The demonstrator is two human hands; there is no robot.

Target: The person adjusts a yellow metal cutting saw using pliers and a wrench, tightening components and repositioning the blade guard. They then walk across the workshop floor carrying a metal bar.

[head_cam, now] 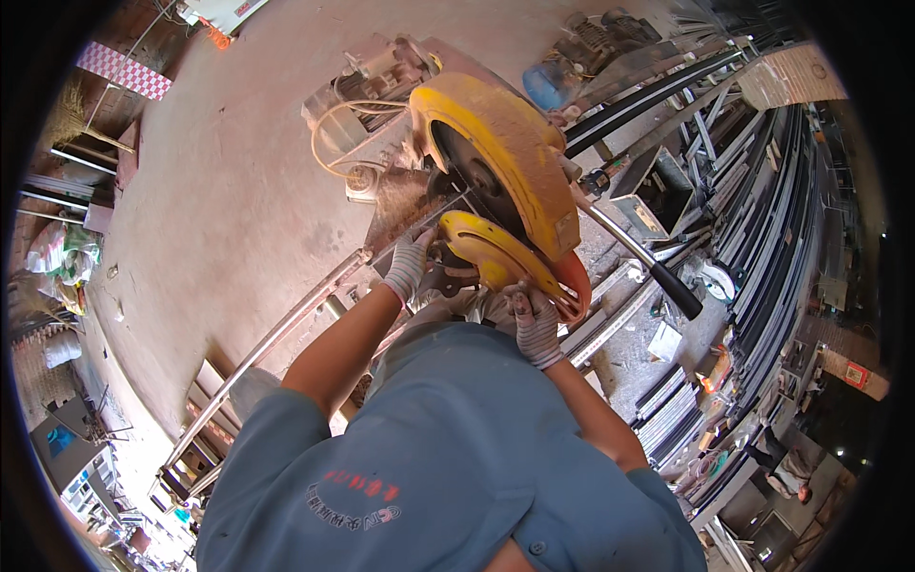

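A large cut-off saw with a dusty yellow blade guard point(493, 157) stands before me, its dark disc partly showing. Closer to my body is a separate-looking yellow metal guard plate point(500, 247), curved and slotted, with a red curved part point(575, 279) at its right end. My right hand point(535, 323), in a striped knit glove, has its fingers closed on the plate's lower edge. My left hand point(411, 266), gloved alike, is beside the plate's left end, at the saw's metal base; whether it grips anything is unclear. The saw's black-gripped handle point(675, 289) slants to the right.
A long metal rail point(286, 322) runs down to the left from the saw. Stacks of metal profiles point(765, 250) and an open metal box point(654, 193) lie at right. A blue tank point(547, 86) is behind the saw. A person point(786, 468) is far off at lower right.
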